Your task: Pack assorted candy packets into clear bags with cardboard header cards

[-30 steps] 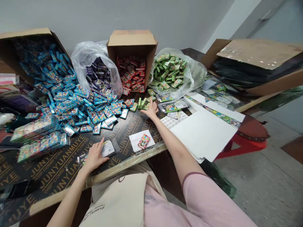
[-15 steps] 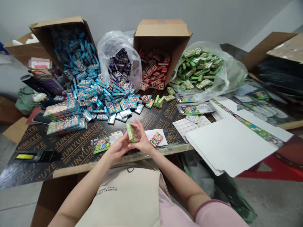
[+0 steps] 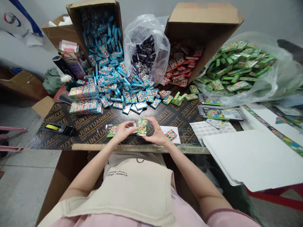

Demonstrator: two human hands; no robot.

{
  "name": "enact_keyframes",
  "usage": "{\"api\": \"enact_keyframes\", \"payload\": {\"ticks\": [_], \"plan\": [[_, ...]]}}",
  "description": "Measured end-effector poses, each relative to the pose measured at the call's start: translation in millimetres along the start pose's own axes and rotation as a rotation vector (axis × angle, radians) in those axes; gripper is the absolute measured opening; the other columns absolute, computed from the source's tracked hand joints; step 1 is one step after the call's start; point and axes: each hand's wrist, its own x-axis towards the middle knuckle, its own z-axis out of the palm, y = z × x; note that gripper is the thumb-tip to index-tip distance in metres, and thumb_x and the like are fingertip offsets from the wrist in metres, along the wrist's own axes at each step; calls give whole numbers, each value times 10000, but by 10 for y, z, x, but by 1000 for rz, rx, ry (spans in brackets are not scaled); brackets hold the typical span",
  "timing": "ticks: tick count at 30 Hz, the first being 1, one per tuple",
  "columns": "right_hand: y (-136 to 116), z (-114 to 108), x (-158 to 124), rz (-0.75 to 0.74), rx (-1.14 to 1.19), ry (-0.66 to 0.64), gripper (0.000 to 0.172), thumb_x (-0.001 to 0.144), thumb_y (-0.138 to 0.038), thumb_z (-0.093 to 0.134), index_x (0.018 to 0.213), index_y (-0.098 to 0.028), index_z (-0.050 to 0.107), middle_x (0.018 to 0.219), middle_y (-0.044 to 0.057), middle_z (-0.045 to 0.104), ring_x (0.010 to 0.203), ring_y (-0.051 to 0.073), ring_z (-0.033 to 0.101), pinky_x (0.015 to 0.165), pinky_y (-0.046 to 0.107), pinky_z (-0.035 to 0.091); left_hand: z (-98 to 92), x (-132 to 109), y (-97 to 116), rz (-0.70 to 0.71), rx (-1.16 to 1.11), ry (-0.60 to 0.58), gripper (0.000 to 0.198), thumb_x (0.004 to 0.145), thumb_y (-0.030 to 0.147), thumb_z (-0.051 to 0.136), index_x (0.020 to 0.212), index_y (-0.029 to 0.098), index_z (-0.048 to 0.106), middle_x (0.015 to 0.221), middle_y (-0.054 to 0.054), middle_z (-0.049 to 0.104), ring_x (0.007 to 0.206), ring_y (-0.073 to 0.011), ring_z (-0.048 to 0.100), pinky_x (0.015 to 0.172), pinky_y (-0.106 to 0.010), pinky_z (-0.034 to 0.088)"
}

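- The left hand (image 3: 123, 133) and the right hand (image 3: 156, 135) are meeting over the near edge of the table (image 3: 94, 121). Both are closing in a fingertip pinch on one green packet (image 3: 142, 127).
- The green packet is hovering just above the table edge, with its printed face turning up toward the camera. Its long axis is running from 12 to 6 o'clock. The left fingers are gripping its 9 o'clock side and the right fingers its 3 o'clock side.
- A printed pouch (image 3: 112, 130) is lying flat at 9 o'clock from the packet, partly under the left hand; contact cannot be told.
- A red packet (image 3: 170, 134) is resting on a white card (image 3: 177, 140) at 3 o'clock, just beside the right hand.
- Loose stock is spilling toward the hands:
  - a blue heap (image 3: 118, 82) from a tipped carton (image 3: 92, 4) at 11 o'clock
  - purple packets (image 3: 145, 52) in a clear bag at 12 o'clock
  - red packets (image 3: 181, 63) from a second carton (image 3: 205, 14) at 1 o'clock
  - green packets (image 3: 236, 63) in another bag at 2 o'clock
- Wrapped bundles (image 3: 84, 99) are lying stacked at 10 o'clock, and a black device (image 3: 58, 128) is lying well apart at 9 o'clock.
- White sheets (image 3: 255, 157) are overhanging the table at 4 o'clock.
- The surface is dark plywood bearing repeated pale lettering. A grey wall is standing behind it, and a grey floor (image 3: 19, 183) is showing at 8 o'clock.
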Motion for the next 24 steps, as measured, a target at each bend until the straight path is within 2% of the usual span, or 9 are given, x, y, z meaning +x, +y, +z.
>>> {"api": "enact_keyframes", "payload": {"ticks": [2, 4, 6, 9, 15, 17, 19, 22, 24], "plan": [[104, 9, -6, 33, -85, 53, 705, 610, -214, 699, 1276, -235, 468, 1248, 92, 552, 1182, 309, 504, 1030, 477, 357, -123, 35, -152, 142, 355, -3, 768, 600, 482, 799, 1261, 165, 571, 1260, -152, 586, 1203, -338, 499, 1049, -499, 335], [210, 15, -14, 69, -148, 55, 690, 598, -215, 693, 1254, -228, 479, 1240, 96, 564, 1181, 322, 507, 1038, 503, 329, -206, 66, -289, 198, 629, -92, 998, 525, 422, 850, 1397, 176, 431, 1343, -173, 510, 1273, -372, 422, 1098, -561, 223], [283, 20, -27, 112, -152, 42, 697, 598, -238, 708, 1255, -227, 475, 1256, 98, 567, 1197, 327, 504, 1054, 520, 302, -238, 82, -376, 204, 768, -163, 1059, 537, 382, 841, 1448, 163, 346, 1282, -170, 537, 1225, -362, 460, 1093, -557, 222], [318, 17, -51, 162, -61, 60, 749, 610, -273, 739, 1294, -230, 435, 1305, 104, 545, 1222, 307, 503, 1070, 497, 309, -242, 73, -400, 219, 792, -136, 1073, 575, 395, 812, 1475, 148, 280, 1219, -153, 564, 1170, -346, 489, 1057, -503, 290], [285, -22, -91, 175, -26, 81, 757, 606, -269, 752, 1296, -230, 443, 1305, 111, 544, 1243, 307, 494, 1100, 515, 288, -267, 39, -322, 229, 685, -112, 1055, 565, 423, 821, 1460, 169, 322, 1245, -145, 561, 1180, -342, 484, 1069, -507, 272], [226, -49, -82, 145, 68, 22, 792, 622, -278, 743, 1337, -229, 408, 1320, 117, 532, 1249, 295, 495, 1102, 500, 303, -257, 31, -252, 188, 592, -110, 985, 544, 434, 832, 1404, 180, 424, 1235, -142, 572, 1199, -353, 479, 1076, -532, 264], [113, -100, -49, 71, 231, -123, 821, 646, -318, 740, 1377, -230, 377, 1355, 119, 507, 1265, 273, 491, 1095, 458, 340, -233, 15, -131, 123, 327, -142, 808, 602, 471, 791, 1309, 177, 536, 1197, -135, 603, 1162, -332, 524, 1036, -504, 342], [-100, -208, 46, -61, 394, -452, 764, 674, -402, 738, 1359, -228, 448, 1367, 104, 511, 1290, 256, 477, 1091, 419, 357, -181, -29, 90, -33, -177, -414, 458, 692, 468, 726, 1015, 146, 688, 958, -85, 689, 899, -230, 646, 831, -359, 497], [-182, -270, 117, -119, 468, -661, 732, 674, -458, 738, 1325, -217, 507, 1331, 99, 551, 1271, 257, 499, 1078, 412, 372, -142, -61, 196, -166, -333, -663, 309, 632, 399, 785, 754, 134, 682, 714, -27, 672, 672, -159, 639, 668, -278, 510]]}}
